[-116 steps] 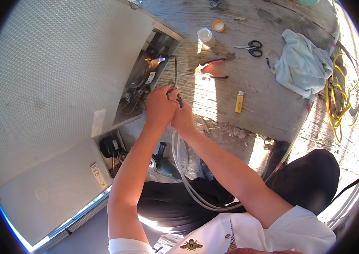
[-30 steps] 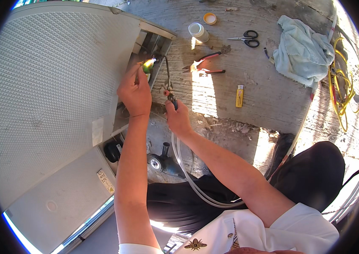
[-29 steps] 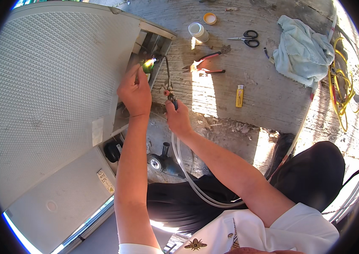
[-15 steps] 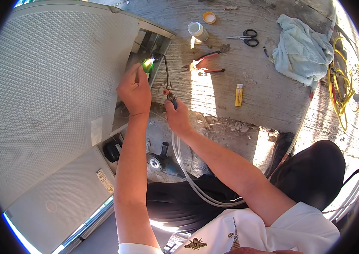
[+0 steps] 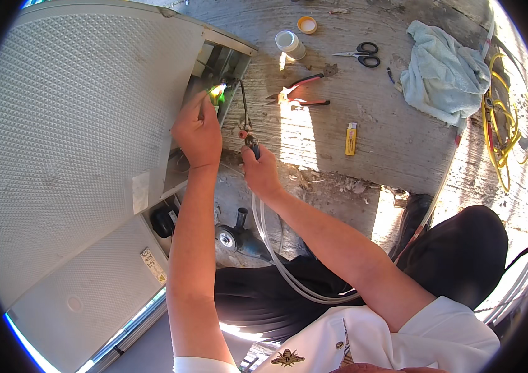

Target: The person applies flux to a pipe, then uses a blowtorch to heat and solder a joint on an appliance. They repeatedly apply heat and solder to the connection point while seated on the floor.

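Right hand (image 5: 263, 174) first: fingers wrapped tight around the handle of a torch (image 5: 250, 142), fully clamped, with its thin nozzle tube (image 5: 243, 107) running away from the knuckles. The tool's long axis lies near-to-far, leaning a shade left, and its tip points into the open side of the big white appliance (image 5: 77, 137). A clear hose (image 5: 289, 280) trails from under that hand, back toward the lap.

Left hand (image 5: 197, 130) now: fingers pinched together, seemingly on a thin rod, though the rod itself is too fine to make out. It sits just left of the nozzle, fingertips aimed far-right at a bright green-yellow flame glow (image 5: 217, 92) inside the opening. That glow lies just beyond the left fingertips; the left hand is the nearer, the right reaching it only through the tube.

Out on the wooden deck: red-handled pliers (image 5: 298, 90), scissors (image 5: 357, 55), a yellow lighter (image 5: 351, 138), and a pale blue rag (image 5: 441, 74) far right.
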Available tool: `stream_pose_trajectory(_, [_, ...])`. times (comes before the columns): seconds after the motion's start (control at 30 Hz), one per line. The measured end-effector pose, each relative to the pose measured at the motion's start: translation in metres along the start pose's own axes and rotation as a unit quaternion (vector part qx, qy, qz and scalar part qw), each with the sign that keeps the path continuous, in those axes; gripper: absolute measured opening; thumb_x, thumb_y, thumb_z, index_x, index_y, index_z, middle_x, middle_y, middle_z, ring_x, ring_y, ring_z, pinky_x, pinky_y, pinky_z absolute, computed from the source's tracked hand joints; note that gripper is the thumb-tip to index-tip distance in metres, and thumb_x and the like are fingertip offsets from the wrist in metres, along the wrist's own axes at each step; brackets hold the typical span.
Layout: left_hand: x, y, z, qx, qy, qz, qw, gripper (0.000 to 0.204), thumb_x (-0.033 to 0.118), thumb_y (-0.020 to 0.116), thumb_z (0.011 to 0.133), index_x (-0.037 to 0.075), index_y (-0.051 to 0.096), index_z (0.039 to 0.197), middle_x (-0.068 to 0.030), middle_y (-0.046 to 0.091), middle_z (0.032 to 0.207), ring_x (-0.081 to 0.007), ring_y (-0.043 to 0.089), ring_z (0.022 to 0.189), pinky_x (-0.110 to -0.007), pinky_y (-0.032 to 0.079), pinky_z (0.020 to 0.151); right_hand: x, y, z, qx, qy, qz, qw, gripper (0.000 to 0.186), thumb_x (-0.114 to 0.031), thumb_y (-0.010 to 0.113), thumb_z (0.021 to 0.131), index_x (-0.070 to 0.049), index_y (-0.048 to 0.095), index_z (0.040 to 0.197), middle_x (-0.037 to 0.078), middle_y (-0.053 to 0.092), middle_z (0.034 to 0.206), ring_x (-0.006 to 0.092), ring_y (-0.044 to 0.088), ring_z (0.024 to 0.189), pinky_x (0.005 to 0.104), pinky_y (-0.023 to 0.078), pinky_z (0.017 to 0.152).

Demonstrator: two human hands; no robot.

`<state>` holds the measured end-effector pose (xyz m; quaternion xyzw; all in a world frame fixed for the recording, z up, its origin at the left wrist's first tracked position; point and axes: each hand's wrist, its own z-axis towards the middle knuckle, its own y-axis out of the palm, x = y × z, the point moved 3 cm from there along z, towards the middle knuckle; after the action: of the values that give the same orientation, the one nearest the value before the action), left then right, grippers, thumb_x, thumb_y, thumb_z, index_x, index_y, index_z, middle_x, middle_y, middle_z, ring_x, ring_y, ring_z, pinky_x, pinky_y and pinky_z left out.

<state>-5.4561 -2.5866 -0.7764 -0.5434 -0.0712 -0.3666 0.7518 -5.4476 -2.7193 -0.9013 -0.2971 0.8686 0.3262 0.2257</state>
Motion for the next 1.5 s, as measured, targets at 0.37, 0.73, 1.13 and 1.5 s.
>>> stream_pose_trajectory(0.37, [0.0012,0.0021,0.0005,-0.005,-0.004,-0.003,1.0,0.012,0.006,0.062,0.094,-0.004,0.069,0.094,-0.015,0.063,0.074,-0.0242,0.055,0.061,-0.033,0.046,0.061,0.0003,0.002,0.0003,-0.001,-0.005,0.004,1.0,0.032,-0.023,0.061,0.099,0.0,0.053,0.078,0.005,0.05,0.063,0.0139,0.044,0.06,0.0387,0.039,0.055])
stream_pose_trajectory(0.73, [-0.0035,0.0027,0.0015,0.011,0.017,-0.008,1.0,0.013,0.007,0.062,0.094,-0.004,0.07,0.096,-0.0166,0.067,0.078,-0.028,0.062,0.065,-0.035,0.049,0.064,0.0031,0.0024,0.0021,-0.012,-0.027,0.001,1.0,0.03,-0.029,0.058,0.101,-0.008,0.051,0.08,0.001,0.052,0.061,0.0101,0.046,0.045,0.0299,0.035,0.04])
stream_pose_trajectory(1.13, [-0.0028,-0.0002,0.0018,-0.023,-0.011,0.013,1.0,0.017,0.008,0.065,0.096,-0.004,0.074,0.104,-0.0137,0.075,0.092,-0.019,0.068,0.078,-0.031,0.053,0.07,-0.0003,0.0024,0.0007,-0.001,-0.029,-0.015,0.999,0.032,-0.024,0.06,0.1,0.001,0.054,0.08,0.006,0.052,0.064,0.0144,0.045,0.061,0.0391,0.039,0.056])
stream_pose_trajectory(1.5, [-0.0028,0.0023,0.0006,-0.009,-0.013,0.004,1.0,0.017,0.007,0.062,0.094,-0.004,0.073,0.101,-0.0182,0.074,0.092,-0.0318,0.071,0.08,-0.036,0.054,0.073,-0.0031,0.0014,0.0014,0.001,-0.063,-0.035,0.997,0.031,-0.026,0.058,0.101,-0.004,0.055,0.08,0.001,0.054,0.064,0.0094,0.048,0.056,0.0315,0.038,0.049])
